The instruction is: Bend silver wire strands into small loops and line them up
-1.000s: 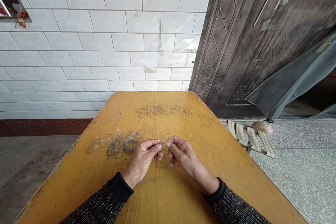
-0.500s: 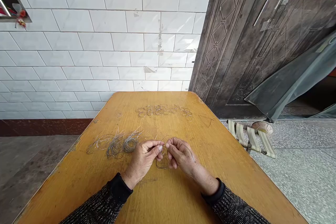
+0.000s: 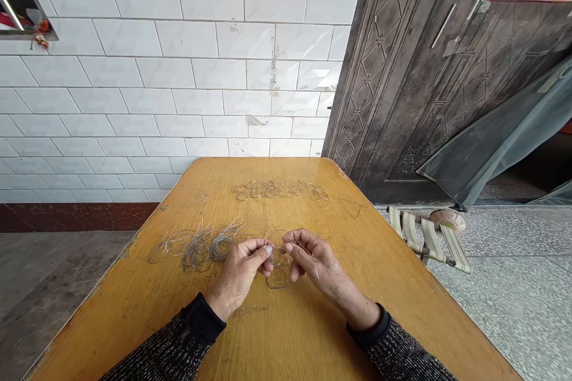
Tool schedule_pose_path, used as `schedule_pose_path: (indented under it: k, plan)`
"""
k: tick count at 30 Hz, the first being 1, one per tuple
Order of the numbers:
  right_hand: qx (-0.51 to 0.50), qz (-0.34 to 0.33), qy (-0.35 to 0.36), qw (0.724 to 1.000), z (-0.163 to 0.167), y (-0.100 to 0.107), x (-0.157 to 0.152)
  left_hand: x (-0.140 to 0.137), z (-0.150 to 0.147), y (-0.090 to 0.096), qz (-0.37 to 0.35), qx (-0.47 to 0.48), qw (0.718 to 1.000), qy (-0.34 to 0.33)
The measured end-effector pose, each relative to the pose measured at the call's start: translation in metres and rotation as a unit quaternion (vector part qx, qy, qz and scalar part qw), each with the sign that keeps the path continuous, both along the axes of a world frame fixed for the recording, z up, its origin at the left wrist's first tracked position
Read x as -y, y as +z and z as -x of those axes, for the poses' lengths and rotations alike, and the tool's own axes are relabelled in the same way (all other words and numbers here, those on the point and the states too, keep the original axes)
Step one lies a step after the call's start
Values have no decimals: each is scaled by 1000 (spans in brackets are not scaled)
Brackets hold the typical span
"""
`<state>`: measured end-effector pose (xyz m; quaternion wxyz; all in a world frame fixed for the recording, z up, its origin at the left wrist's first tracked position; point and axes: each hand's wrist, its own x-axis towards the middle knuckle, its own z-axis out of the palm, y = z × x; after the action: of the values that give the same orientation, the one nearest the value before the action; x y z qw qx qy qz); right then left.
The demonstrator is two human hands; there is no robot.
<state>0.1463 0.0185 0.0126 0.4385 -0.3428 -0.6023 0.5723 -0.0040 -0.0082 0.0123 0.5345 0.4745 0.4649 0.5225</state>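
Note:
Between my hands is a piece of thin wire bent into loops [image 3: 277, 287], the lowest loop hanging below my fingers. My left hand [image 3: 245, 268] pinches it with thumb and forefinger. On the other side my right hand [image 3: 314, 261] is closed on the same wire, and a loose end sticks out over the back of that hand. Just left of my left hand lie bundles of cut wire [image 3: 196, 248], loosely coiled. Farther back on the wooden table is a row of looped wire pieces [image 3: 281, 188].
The table [image 3: 313, 333] reaches up to a white tiled wall [image 3: 187, 83]. A stray bent wire [image 3: 356, 209] lies near its right edge. Beyond that edge stand a striped strap stool [image 3: 431, 238] and a dark carved door [image 3: 393, 83] with a grey curtain [image 3: 500, 137].
My hands have drawn slightly apart, the right one moving a little to the right. The wire's lower loop shows more clearly, and its loose end over my right hand has shifted.

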Motion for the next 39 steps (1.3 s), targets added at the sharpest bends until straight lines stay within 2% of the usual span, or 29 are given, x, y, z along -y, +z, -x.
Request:
schedule_pose_path:
  k: [2,4,7,9,13,17,25,29,32,35,37,39]
  plan:
    - [-4,-35,-9,999,-8,2,-2,-2,2,-2,15,25,1000,1]
    - [11,-104,-17,994,-17,4,-3,-4,4,-4,28,48,998,-2]
    - [56,-211,6,976,-29,12,-2,-6,6,-8,40,66,997,-15]
    - [73,-240,26,968,-34,17,-1,-6,6,-10,45,65,996,-31]
    - [95,-228,57,967,-38,23,1,-6,5,-13,44,42,996,-59]
    - [77,-226,49,970,-38,24,0,-4,3,-11,33,11,998,-61]
    - [-30,-79,-11,996,-32,18,-1,1,-2,-7,19,-34,998,-54]
    - [-77,-52,-52,994,-26,16,-2,2,-1,-7,-4,-77,995,-59]
    - [-54,-72,-126,988,-23,12,-3,5,-1,-2,-47,-140,987,-59]
    - [35,-135,-183,973,-24,8,-4,8,-2,3,-97,-210,971,-62]
    - [115,-207,-174,956,-27,6,-5,9,-3,3,-127,-250,957,-74]
    - [196,-282,-129,930,-32,6,-7,8,-2,2,-149,-281,944,-87]
